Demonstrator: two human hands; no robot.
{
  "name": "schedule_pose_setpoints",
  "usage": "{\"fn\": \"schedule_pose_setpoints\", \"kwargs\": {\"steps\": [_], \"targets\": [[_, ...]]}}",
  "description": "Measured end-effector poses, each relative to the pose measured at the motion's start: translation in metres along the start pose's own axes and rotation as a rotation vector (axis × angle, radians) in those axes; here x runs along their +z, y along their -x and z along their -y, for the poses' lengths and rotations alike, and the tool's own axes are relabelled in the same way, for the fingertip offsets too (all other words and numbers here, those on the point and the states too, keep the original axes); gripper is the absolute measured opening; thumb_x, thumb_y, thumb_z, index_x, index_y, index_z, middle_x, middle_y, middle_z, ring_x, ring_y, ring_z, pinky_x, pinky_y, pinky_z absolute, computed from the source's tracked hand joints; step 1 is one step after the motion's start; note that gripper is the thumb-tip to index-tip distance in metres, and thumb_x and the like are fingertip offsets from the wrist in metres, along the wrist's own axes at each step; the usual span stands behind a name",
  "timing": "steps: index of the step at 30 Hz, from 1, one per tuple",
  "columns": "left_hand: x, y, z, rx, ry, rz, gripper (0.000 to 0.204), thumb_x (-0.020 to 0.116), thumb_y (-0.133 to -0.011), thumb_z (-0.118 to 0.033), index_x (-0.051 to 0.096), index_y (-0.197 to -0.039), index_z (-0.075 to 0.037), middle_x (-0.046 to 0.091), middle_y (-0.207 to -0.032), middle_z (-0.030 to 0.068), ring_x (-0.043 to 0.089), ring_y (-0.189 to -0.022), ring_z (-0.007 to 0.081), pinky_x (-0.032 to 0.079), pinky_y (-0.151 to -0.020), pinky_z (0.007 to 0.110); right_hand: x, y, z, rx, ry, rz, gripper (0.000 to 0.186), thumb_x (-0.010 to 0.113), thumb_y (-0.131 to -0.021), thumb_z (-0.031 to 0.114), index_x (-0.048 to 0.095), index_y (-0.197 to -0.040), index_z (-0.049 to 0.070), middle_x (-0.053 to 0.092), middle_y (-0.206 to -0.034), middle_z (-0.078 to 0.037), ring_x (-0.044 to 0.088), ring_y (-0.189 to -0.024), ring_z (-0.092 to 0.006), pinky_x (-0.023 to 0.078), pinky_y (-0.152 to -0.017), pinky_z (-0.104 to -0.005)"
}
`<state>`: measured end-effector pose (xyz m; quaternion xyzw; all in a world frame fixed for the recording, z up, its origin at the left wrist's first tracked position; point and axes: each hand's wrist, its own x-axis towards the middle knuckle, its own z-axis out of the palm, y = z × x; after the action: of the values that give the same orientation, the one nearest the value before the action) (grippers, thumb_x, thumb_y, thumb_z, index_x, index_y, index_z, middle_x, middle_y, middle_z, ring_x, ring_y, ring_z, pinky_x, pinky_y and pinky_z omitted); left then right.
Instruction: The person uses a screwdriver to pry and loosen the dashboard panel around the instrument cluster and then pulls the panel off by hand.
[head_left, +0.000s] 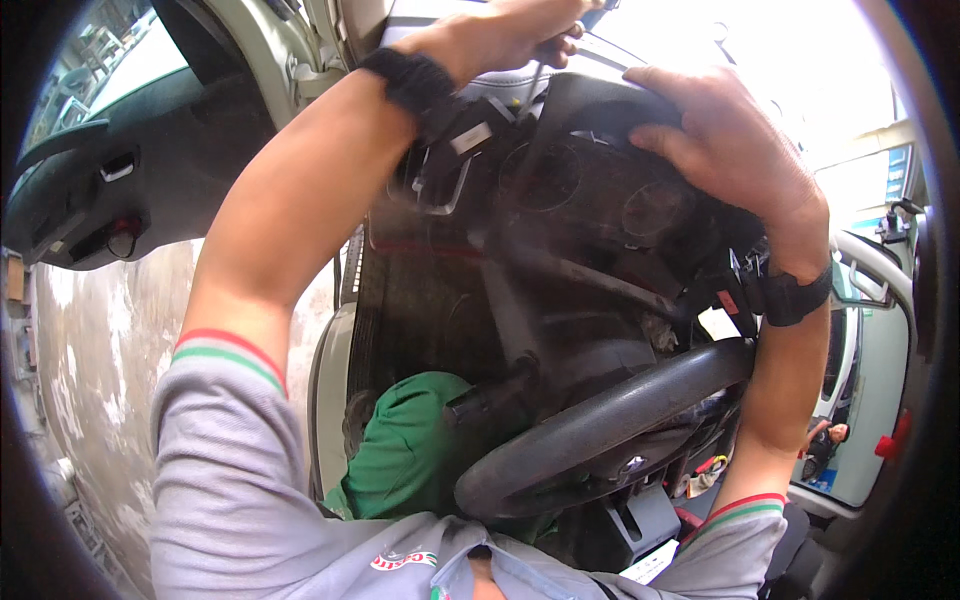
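Note:
A dark instrument cluster (590, 185) with round dials sits in the dashboard in front of me. My left hand (530, 35) is above its left end near the windscreen, fingers curled closed. A thin dark shaft runs down below those fingers, but I cannot make out what they hold. My right hand (735, 135) lies over the cluster's right upper edge, with thumb and forefinger stretched apart; its other fingers are hidden. Below both hands, the black steering wheel (610, 430) is tilted and off to the right of the cluster's middle.
The vehicle door (130, 190) stands open at left, above a worn concrete floor (120, 340). My green-trousered leg (405, 440) is beside the wheel. A grey console piece (635, 525) lies at lower right. Bright windscreen light fills the upper right.

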<state>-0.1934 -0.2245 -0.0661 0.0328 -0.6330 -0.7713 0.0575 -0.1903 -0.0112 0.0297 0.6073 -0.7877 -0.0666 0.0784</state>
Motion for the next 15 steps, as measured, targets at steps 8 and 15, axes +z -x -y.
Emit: {"fn": "schedule_pose_setpoints", "kwargs": {"steps": [8, 15], "targets": [[-0.037, 0.134, -0.001, 0.244, -0.103, -0.216, 0.032, 0.060, -0.102, -0.039, 0.057, -0.088, -0.010, 0.056, -0.070, -0.0029, 0.059, -0.061, 0.0049, 0.033, -0.039, 0.017, -0.044, 0.035, -0.026, 0.164, 0.137, -0.181, 0.045, 0.074, -0.084, 0.021, 0.069, -0.125, 0.000, 0.075, -0.103, -0.017, 0.072, -0.092, -0.0257, 0.053, -0.089, -0.0355], [-0.027, 0.185, 0.035, 0.167, -0.057, -0.137, 0.045, 0.066, -0.099, -0.042, 0.064, -0.119, -0.003, 0.071, -0.111, 0.0119, 0.066, -0.073, 0.0035, 0.040, -0.039, 0.012, -0.061, 0.047, -0.020, 0.347, -0.025, -0.170, 0.042, 0.073, -0.086, 0.021, 0.070, -0.122, -0.001, 0.075, -0.100, -0.017, 0.071, -0.089, -0.0241, 0.053, -0.085, -0.0363]]}}
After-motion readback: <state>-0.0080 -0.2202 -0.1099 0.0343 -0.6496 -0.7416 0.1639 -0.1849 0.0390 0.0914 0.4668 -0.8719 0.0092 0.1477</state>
